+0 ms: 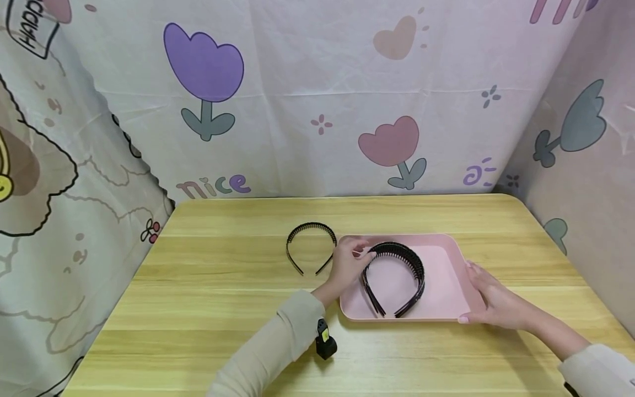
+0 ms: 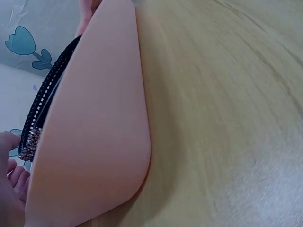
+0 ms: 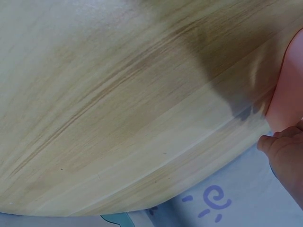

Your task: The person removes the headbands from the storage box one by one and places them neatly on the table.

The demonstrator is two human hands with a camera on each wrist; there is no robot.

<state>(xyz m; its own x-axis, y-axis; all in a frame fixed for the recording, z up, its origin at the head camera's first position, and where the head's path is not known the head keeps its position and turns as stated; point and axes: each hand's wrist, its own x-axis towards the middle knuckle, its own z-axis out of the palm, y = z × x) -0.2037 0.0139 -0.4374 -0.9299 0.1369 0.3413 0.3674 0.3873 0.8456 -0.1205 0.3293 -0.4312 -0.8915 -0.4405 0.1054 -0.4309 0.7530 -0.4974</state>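
Observation:
Several black toothed headbands (image 1: 415,263) lie together, nested, in a shallow pink tray (image 1: 444,278). My left hand (image 1: 346,266) reaches over the tray's left side and pinches the headbands at their upper left between thumb and fingers. In the left wrist view, a band with a beaded, glittery part (image 2: 31,143) shows by that thumb, and the tray's outer wall hides much of the rest. With my right hand (image 1: 502,302) I grip the tray's right end, thumb at the near corner. Another black toothed headband (image 1: 313,224) lies on the table just left of the tray.
The tray stands on a light wood-grain table (image 1: 213,286) with rounded corners. A patterned cloth (image 1: 297,66) hangs behind the far edge and along both sides. A small black device (image 1: 326,346) with a yellow patch is at my left wrist.

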